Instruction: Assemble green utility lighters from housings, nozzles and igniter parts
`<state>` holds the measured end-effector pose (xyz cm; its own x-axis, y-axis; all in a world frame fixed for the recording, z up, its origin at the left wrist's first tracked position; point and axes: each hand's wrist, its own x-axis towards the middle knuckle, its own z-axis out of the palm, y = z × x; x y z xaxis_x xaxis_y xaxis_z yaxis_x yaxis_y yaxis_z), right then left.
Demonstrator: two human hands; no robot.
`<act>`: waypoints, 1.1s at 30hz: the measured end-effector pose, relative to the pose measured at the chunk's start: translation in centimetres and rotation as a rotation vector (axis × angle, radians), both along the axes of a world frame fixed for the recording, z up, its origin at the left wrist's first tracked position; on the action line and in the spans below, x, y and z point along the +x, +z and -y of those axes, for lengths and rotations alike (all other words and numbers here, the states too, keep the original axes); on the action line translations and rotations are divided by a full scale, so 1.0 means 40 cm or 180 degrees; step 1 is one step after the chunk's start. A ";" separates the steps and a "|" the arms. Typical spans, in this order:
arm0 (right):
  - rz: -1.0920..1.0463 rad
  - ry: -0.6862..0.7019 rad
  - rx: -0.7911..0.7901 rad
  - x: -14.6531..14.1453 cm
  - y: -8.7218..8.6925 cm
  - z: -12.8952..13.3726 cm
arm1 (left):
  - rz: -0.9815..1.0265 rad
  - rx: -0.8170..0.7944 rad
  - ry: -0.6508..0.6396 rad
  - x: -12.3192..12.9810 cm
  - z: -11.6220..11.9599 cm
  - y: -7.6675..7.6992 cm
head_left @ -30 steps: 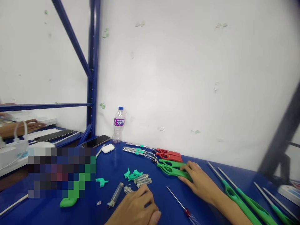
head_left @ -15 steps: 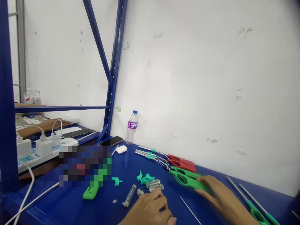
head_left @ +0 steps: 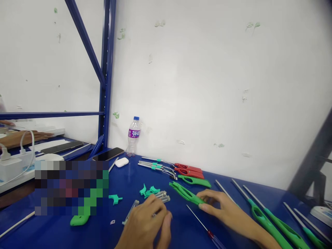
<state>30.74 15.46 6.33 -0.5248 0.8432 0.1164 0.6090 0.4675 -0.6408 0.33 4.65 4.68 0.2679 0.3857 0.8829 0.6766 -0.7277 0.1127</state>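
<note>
My right hand (head_left: 214, 205) pinches the near end of a green lighter handle shell (head_left: 186, 194), its far end raised a little off the table. My left hand (head_left: 147, 221) is low over the blue table, its fingers curled; what lies in them, if anything, is hidden. Partly behind it are clear lighter fuel tanks (head_left: 164, 197). Teal triggers (head_left: 150, 191) lie just beyond, and another teal trigger (head_left: 115, 199) sits to the left. Below the right hand lies a screwdriver (head_left: 210, 234) with a thin shaft. Another green shell (head_left: 195, 181) rests flat behind.
Red shells (head_left: 189, 170) and metal lighter tubes with wires (head_left: 155, 166) lie near the wall. Several assembled green lighters (head_left: 269, 221) are on the right. A bottle (head_left: 134, 136), a phone (head_left: 109, 154), a white case (head_left: 121, 162) and a power strip (head_left: 15, 178) stand left. A person's arm (head_left: 26, 138) shows beyond.
My right hand has drawn one green shell away from the other, toward me. My left hand has curled further over the clear tanks. The view has swung right, showing more lighters.
</note>
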 end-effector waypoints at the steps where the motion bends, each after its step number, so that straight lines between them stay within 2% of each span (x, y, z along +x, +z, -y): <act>1: -0.0037 0.0059 -0.0053 -0.006 0.008 0.007 | 0.0130 -0.0020 0.0066 -0.007 0.006 0.006; 4: -0.0158 0.0243 -0.0206 -0.017 0.034 0.031 | 0.0423 -0.0193 0.0425 -0.021 0.017 0.012; 6: -0.0250 0.0305 -0.0287 -0.023 0.046 0.048 | 0.0429 -0.0471 0.0677 -0.020 0.017 0.002; 8: -0.0330 0.0306 -0.0349 -0.028 0.052 0.062 | 0.0371 -0.0756 0.0752 -0.013 0.014 -0.014; 13: -0.0427 0.0286 -0.0389 -0.038 0.059 0.070 | 0.0461 -0.0988 0.0591 0.000 0.006 -0.034; 18: -0.0470 0.0402 -0.0402 -0.044 0.068 0.062 | 0.0937 -0.1689 -0.0098 -0.015 -0.006 -0.020; 27: -0.0878 0.0095 -0.0283 -0.026 0.040 0.042 | 0.1420 -0.1814 -0.0367 -0.017 -0.023 -0.018; 33: -0.1001 -0.0234 0.0032 -0.011 0.039 0.020 | 0.1519 -0.1585 -0.0363 -0.021 -0.022 -0.009</act>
<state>30.31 14.65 7.90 -0.3995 0.8756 0.2716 0.4143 0.4368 -0.7985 -0.50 5.55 4.30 -0.0423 0.7675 0.6396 0.3928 -0.5759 0.7170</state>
